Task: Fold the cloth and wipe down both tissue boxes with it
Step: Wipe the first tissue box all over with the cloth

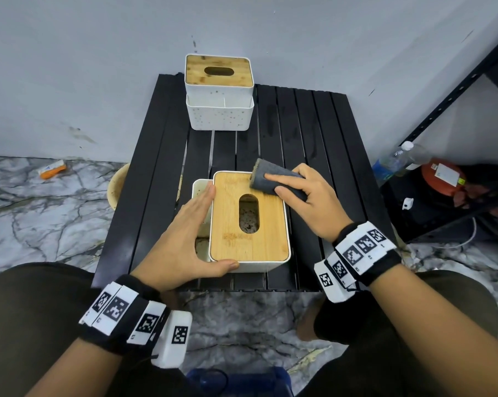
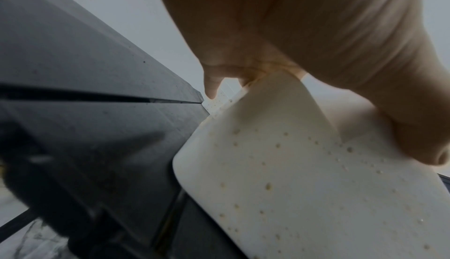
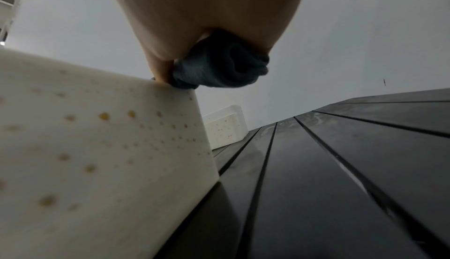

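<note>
Near me on the black slatted table [image 1: 299,124] stands a white tissue box [image 1: 247,222] with a bamboo lid and an oval slot. My right hand [image 1: 299,193] grips a folded dark grey cloth [image 1: 273,179] and presses it on the lid's far right corner. The right wrist view shows the cloth [image 3: 224,67] bunched under that hand [image 3: 194,22], at the box's top edge [image 3: 97,138]. My left hand [image 1: 190,233] lies with straight fingers along the box's left side, its thumb on the front edge. The box's white wall [image 2: 304,196] is dotted with yellowish spots. A second, similar box [image 1: 219,93] stands at the table's far edge.
The wall rises directly behind the table. A black metal rack [image 1: 442,110] stands at the right, with a plastic bottle [image 1: 396,161] and a red container [image 1: 442,179] at its foot. A beige tub [image 1: 117,187] sits under the table's left edge. An orange item [image 1: 53,169] lies on the marble floor.
</note>
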